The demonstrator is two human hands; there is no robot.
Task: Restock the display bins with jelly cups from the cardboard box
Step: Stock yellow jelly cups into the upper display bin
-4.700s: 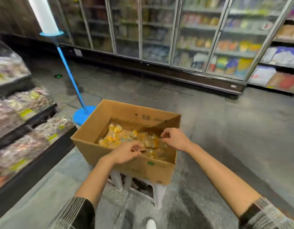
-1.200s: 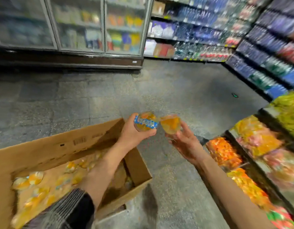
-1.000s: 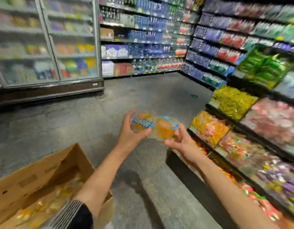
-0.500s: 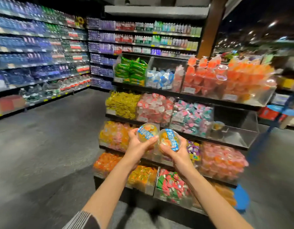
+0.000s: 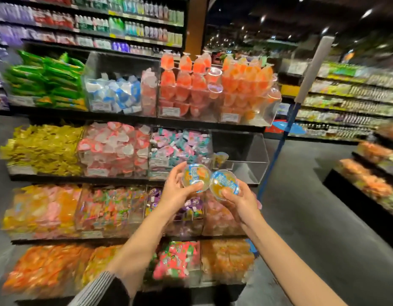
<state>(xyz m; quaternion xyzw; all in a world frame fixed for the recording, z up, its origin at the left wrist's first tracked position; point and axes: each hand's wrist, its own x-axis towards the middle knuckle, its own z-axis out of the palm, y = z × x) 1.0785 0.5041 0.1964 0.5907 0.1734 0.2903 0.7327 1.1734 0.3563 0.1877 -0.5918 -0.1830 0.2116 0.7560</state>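
I note the view has swung off the cardboard box onto the display. Left hand [image 5: 176, 196] grips one jelly cup [image 5: 196, 178], right hand [image 5: 240, 200] another [image 5: 224, 184], cups touching, before the near-empty clear bin [image 5: 253, 155]. Drop-in likely follows.

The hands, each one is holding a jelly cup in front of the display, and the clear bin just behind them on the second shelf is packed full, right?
Not quite. In the head view the left hand and right hand each hold a jelly cup, but the clear bin behind them is nearly empty, with only a single cup visible inside.
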